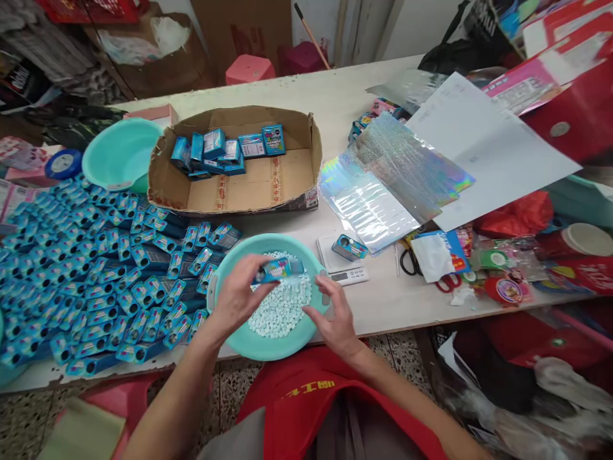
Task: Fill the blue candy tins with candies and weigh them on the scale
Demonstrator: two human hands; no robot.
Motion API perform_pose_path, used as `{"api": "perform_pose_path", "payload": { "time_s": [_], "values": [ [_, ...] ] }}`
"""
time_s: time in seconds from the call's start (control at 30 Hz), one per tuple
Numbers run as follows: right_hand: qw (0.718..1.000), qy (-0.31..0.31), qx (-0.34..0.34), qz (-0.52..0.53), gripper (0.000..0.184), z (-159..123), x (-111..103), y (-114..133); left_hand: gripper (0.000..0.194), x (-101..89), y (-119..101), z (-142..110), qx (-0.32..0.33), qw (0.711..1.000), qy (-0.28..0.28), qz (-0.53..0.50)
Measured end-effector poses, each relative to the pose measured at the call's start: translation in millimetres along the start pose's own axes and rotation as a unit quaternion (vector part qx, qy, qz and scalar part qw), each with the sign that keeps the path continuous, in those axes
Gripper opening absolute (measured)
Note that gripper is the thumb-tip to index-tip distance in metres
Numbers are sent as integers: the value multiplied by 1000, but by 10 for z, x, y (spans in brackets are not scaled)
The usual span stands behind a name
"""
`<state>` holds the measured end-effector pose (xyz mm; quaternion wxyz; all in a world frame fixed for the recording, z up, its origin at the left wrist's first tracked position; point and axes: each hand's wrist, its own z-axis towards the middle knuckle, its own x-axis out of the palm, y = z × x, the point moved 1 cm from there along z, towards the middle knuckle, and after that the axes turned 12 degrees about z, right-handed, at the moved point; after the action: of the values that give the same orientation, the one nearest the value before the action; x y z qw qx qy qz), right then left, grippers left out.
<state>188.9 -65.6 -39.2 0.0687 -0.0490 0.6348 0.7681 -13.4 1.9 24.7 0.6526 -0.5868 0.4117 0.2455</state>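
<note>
My left hand (238,295) holds a small blue box (276,269) over a teal bowl (230,273) full of small white pellets (282,308). My right hand (336,314) rests on the bowl's right rim, fingers spread, palm down, nothing in it. A big heap of the same blue boxes (96,268) lies to the left of the bowl. One more blue box (349,247) sits on a small white scale (345,273) just right of the bowl.
A shallow cardboard tray (258,185) holds several filled blue boxes at the back. An empty teal basin (119,153) stands at far left. Holographic sheets (387,179), white paper (483,147), scissors (412,262) and tape rolls clutter the right side.
</note>
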Motion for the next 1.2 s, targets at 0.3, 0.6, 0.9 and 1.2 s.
{"api": "perform_pose_path", "payload": {
  "time_s": [0.3,0.6,0.9,1.2],
  "values": [
    [983,-160,14,-93,22,-56,-780,-394,37,382,503,1087,0,980,-19,196],
    [978,-180,32,-104,43,262,-871,-654,37,586,917,1226,-122,977,18,174],
    [982,-138,87,-95,44,742,-786,-789,40,1150,470,-423,-188,948,134,221],
    [994,32,-53,-90,30,541,-369,114,18,1375,377,-631,-279,939,168,-112]
  ]
}}
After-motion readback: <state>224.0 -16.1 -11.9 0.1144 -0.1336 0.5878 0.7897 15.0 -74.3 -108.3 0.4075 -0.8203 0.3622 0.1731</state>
